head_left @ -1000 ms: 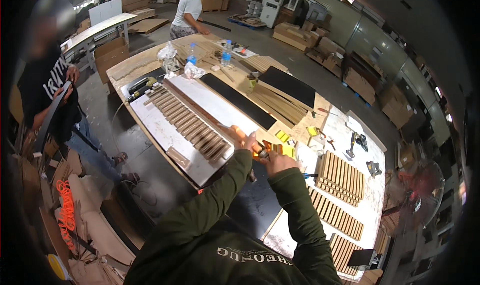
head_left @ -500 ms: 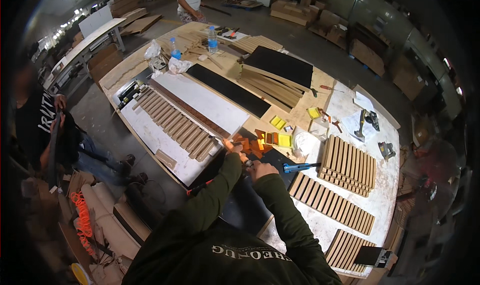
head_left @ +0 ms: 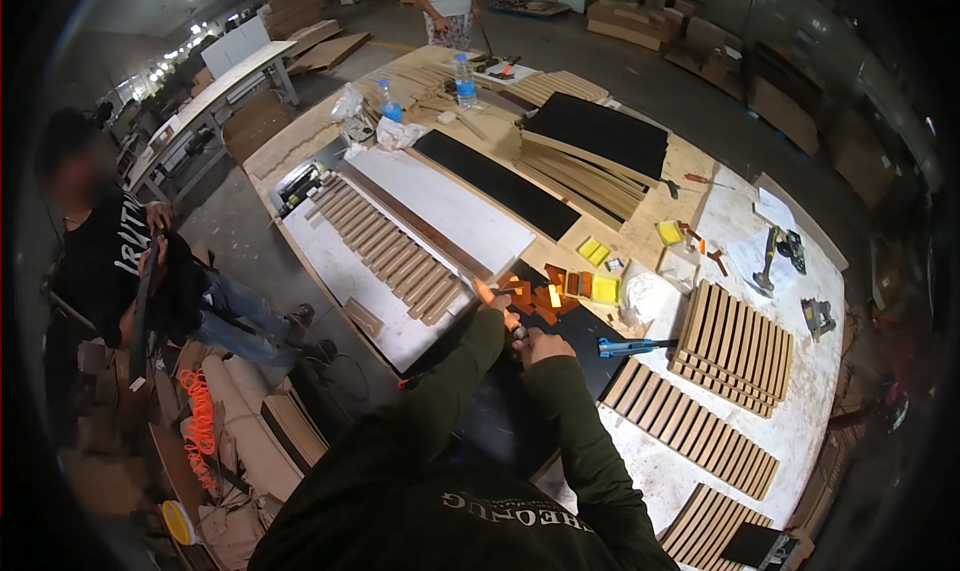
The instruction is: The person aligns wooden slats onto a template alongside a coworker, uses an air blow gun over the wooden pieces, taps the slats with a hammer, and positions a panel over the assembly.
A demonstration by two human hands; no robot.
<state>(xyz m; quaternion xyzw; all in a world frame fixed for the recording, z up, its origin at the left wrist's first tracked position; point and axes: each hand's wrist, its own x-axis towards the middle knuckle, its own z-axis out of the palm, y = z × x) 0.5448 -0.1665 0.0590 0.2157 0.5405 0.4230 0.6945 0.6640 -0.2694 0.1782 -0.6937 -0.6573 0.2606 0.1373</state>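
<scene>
My left hand (head_left: pixel 489 297) lies at the near end of a long brown strip (head_left: pixel 420 228), beside the row of wooden slats. Its fingers point away from me, with the thumb apart from them. Close by on the right is my right hand (head_left: pixel 545 347), its fingers curled around something small that I cannot make out. Both hands are over the edge of a black panel (head_left: pixel 590 328). Loose orange pieces (head_left: pixel 533 298) lie just beyond them. A blue tool with a dark shaft (head_left: pixel 625 348) rests on the panel, right of my right hand.
Stacked slatted panels (head_left: pixel 735 341) lie on the right. Black-topped boards (head_left: pixel 597 136) are piled farther back, near two water bottles (head_left: pixel 465 83). A hammer (head_left: pixel 768 261) lies far right. At the left stands a person (head_left: pixel 130 251) holding a long dark piece; another person (head_left: pixel 445 11) stands beyond the table.
My view has swung left, so the table appears farther right and lower. Both hands stay close together at the same spot. The person at the left shows more fully.
</scene>
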